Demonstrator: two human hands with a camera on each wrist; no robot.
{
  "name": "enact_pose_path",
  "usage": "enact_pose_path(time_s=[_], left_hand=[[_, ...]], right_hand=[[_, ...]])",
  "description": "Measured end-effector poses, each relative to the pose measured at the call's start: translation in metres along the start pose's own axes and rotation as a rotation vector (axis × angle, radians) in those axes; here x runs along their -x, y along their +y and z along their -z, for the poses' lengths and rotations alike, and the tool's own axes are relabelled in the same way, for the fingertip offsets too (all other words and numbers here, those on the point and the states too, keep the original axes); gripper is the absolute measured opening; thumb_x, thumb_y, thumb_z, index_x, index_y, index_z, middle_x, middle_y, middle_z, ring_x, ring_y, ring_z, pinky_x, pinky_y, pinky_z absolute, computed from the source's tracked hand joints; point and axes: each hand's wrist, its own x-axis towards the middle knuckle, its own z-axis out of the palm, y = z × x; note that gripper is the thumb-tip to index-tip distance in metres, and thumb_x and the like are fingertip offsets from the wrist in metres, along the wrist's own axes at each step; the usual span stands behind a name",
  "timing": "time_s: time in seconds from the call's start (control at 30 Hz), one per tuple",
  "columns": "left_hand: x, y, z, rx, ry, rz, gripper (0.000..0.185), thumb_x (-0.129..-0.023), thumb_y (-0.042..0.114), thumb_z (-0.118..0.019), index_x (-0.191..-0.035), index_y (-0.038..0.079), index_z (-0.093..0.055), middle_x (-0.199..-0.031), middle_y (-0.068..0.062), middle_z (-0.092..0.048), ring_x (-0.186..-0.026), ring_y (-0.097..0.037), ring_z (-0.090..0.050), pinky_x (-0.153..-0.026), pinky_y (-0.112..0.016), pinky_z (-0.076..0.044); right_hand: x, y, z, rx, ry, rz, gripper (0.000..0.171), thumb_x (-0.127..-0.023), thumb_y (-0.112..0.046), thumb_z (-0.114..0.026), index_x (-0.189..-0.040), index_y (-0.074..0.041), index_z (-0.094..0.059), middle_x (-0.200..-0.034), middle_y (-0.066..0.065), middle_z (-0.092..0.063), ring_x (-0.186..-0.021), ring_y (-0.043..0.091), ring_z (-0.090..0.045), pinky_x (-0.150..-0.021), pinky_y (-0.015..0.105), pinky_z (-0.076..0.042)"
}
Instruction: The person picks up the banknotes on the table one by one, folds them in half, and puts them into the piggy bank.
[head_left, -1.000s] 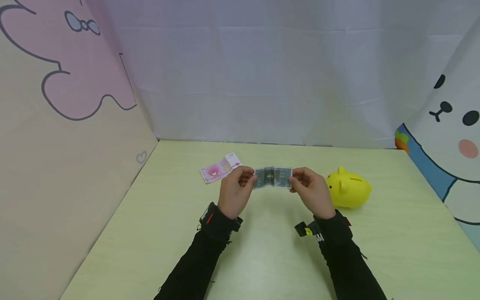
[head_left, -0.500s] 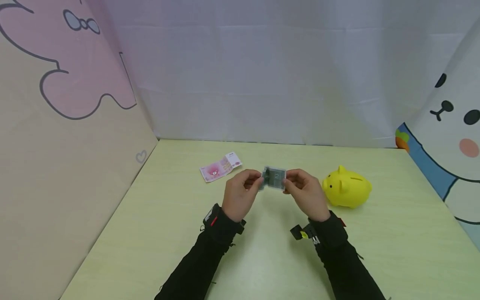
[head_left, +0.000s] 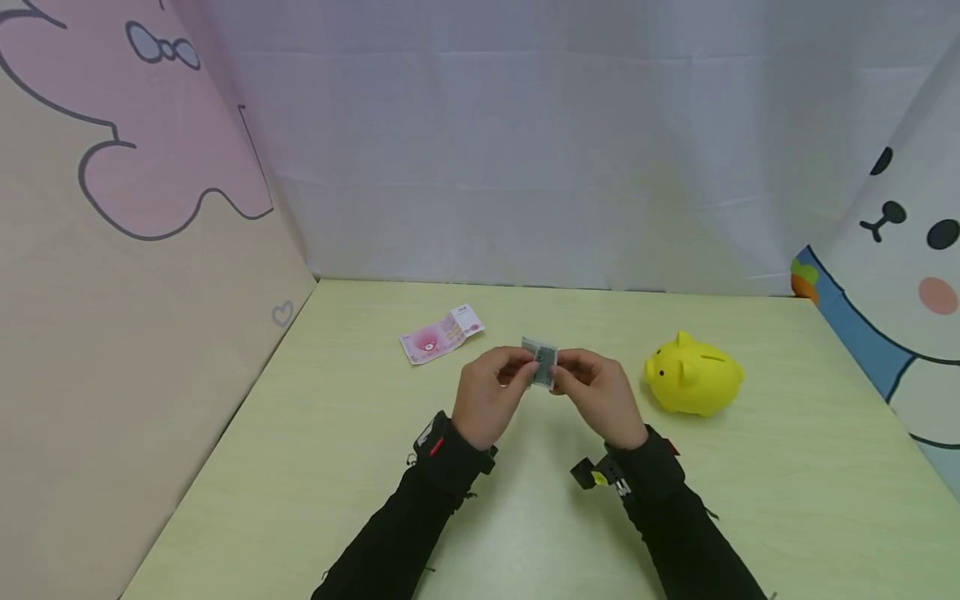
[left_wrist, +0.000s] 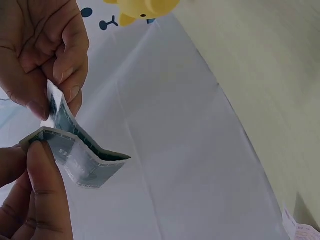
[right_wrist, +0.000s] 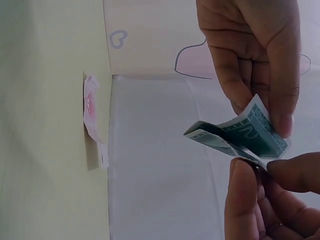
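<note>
Head view shows both hands, left hand point(head_left: 491, 396) and right hand point(head_left: 596, 396), pinching a folded green banknote point(head_left: 542, 364) above the bench point(head_left: 787, 500), bending its halves together.

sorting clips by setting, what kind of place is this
Probably a small staged tabletop booth, not a lived-in room: a pale green table is walled by a white cloth backdrop and cartoon-printed side panels. Both hands pinch a folded green banknote beside a yellow piggy bank.
</note>
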Motion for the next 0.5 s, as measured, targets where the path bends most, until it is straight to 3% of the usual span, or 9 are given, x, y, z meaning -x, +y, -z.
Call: enact_pose_path(time_s=[0.5], left_hand=[[0.0029,-0.0006,-0.0044,-0.019,-0.014,-0.048,0.015,-0.092,0.011,-0.068,-0.103,0.003,-0.072,-0.095,-0.010,-0.070,-0.081,-0.018,-0.068,-0.071,-0.022,-0.056]], right_hand=[[-0.0007,0.0024,-0.0032,-0.060,-0.049,0.007,0.025,-0.096,-0.005,-0.059,-0.117,0.007,-0.064,-0.109,0.026,-0.069,-0.081,0.006,-0.069,-0.074,0.024,-0.059]])
